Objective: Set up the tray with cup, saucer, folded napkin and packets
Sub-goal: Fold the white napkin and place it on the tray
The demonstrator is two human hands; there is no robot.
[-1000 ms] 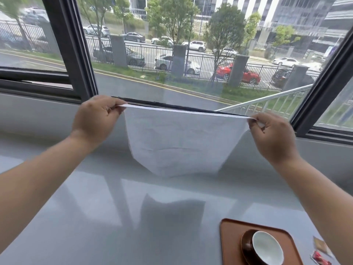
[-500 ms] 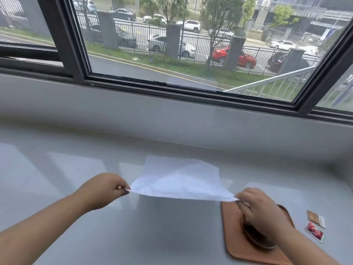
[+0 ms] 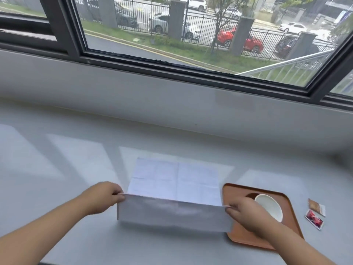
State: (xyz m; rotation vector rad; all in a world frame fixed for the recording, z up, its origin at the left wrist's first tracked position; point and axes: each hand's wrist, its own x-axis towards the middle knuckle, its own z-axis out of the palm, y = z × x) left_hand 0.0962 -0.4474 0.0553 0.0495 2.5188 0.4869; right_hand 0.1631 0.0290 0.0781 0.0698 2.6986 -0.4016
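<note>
A thin white creased paper napkin (image 3: pixel 176 183) is held at its two near corners, the far part lying flat on the pale grey glossy counter (image 3: pixel 66 169) and the near edge lifted and folded over towards the person. The left corner is pinched between thumb and fingertips of the left hand (image 3: pixel 103 197), whose other fingers are curled in. The right corner is pinched in the same way by the right hand (image 3: pixel 245 213). Just beyond and to the right of the right fingers, a white-lined cup (image 3: pixel 270 206) on a dark brown saucer (image 3: pixel 252 196) stands on a rectangular brown tray (image 3: pixel 248 236), over which that hand is held. Further right, apart from the tray, a tan packet (image 3: pixel 316 206) and a red packet (image 3: pixel 314 219) lie on the counter.
</note>
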